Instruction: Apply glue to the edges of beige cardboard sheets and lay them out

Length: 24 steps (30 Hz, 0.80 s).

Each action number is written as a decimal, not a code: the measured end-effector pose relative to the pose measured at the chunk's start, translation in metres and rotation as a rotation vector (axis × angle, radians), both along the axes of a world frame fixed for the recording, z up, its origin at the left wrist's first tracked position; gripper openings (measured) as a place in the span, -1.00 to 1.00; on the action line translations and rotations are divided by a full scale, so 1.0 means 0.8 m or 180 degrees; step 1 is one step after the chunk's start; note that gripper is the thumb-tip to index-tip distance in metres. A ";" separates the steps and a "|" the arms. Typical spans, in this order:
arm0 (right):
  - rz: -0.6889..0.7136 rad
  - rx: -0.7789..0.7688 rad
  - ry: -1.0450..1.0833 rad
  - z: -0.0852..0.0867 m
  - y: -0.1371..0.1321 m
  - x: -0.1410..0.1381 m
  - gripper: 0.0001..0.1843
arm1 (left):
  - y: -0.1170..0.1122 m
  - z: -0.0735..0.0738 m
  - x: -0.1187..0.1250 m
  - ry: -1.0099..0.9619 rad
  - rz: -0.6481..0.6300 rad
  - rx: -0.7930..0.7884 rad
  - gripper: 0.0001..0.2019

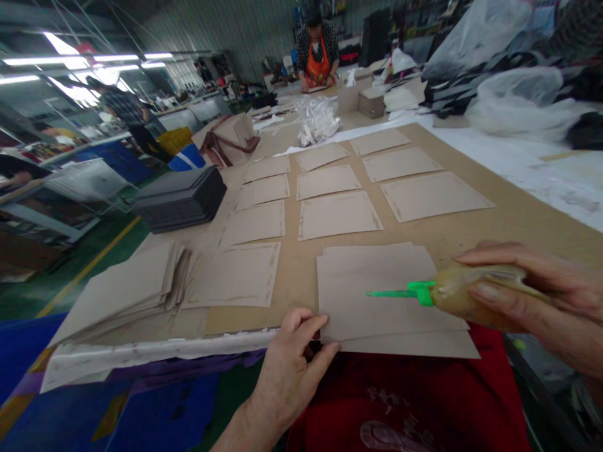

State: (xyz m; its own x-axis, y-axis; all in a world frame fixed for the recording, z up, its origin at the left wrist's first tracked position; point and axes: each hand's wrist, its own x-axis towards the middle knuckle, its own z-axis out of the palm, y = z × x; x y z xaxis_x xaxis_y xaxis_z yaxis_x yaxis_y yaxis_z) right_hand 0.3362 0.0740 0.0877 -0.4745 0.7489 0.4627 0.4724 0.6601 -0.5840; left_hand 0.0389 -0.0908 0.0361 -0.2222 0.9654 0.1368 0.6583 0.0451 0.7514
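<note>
My right hand (522,289) is wrapped round a yellowish squeeze glue bottle (455,292). Its green nozzle (391,294) points left over a small pile of beige card sheets (372,270) at the table's front edge. At the near left corner of this pile, my left hand (296,358) pinches the edge of the cards with fingers and thumb. Beyond lie several separate cards in rows, among them a card (336,215) with streaks of glue along its edges. Another streaked card (233,276) lies to the left.
A fanned stack of cards (127,289) lies at the front left, with a block of dark grey sheets (179,198) behind it. Crumpled clear plastic (318,119) and a beige box (230,138) stand farther back. A person in an orange apron (319,63) works at the far end.
</note>
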 end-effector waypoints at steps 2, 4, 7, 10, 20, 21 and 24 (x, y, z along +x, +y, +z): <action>0.0552 0.0099 -0.0050 0.001 0.004 -0.022 -0.79 | 0.001 -0.002 0.001 0.0016 0.0065 0.0095 -0.77; 0.1015 0.0158 -0.0090 0.003 0.007 -0.045 -0.77 | 0.002 -0.003 0.002 0.0004 0.0181 0.0206 -0.80; 0.1406 0.0218 -0.0163 0.007 0.006 -0.075 -0.80 | 0.005 -0.005 0.005 -0.0353 0.0429 0.0326 -0.81; 0.1712 0.0305 -0.0354 0.014 0.005 -0.095 -0.83 | 0.007 -0.009 0.010 -0.1076 0.0877 0.0324 -0.80; 0.2206 0.0209 -0.0995 0.037 0.006 -0.130 -0.82 | 0.002 -0.020 0.010 -0.1284 0.1226 0.0472 -0.74; 0.2161 0.0205 -0.1024 0.038 0.008 -0.132 -0.80 | -0.001 -0.017 0.011 -0.1042 0.1189 0.0651 -0.78; 0.1927 0.0124 -0.1144 0.041 0.015 -0.139 -0.75 | -0.009 -0.008 0.020 -0.0457 0.0574 0.0893 -0.83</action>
